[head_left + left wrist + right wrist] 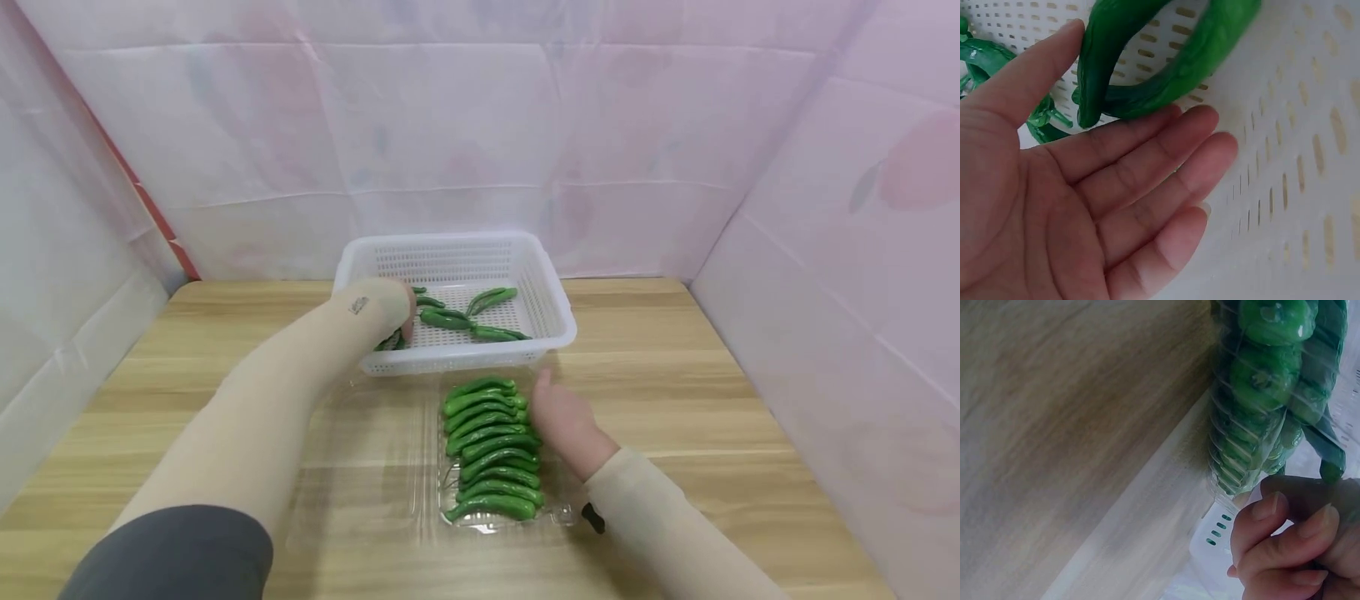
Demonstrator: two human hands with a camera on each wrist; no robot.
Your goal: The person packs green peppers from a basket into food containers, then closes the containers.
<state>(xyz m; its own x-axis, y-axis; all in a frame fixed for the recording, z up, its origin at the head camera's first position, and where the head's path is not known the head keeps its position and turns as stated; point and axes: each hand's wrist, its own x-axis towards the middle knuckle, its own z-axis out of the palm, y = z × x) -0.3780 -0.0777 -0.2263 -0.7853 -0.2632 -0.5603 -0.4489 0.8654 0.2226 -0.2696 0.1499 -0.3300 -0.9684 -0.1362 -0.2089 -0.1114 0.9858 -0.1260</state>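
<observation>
My left hand [393,308] reaches into the left side of a white plastic basket [557,317]. In the left wrist view its fingers are extended, palm showing. The thumb lies against one green chili pepper [1099,69], and fingertips touch a second, lighter chili pepper [1204,62] crossing it. My right hand [566,421] is at the right side of a clear plastic clamshell box [558,492]. Its fingers curl into the palm, with nothing visible in them, and its thumb lies close to the box wall. A row of green chili peppers [495,458] lies stacked lengthwise in the box.
Several loose chili peppers [491,300] are in the basket, which stands at the back of the wooden table [660,375]. The box's transparent lid [360,475] lies folded open to the left. Patterned fabric [450,125] hangs behind and on both sides.
</observation>
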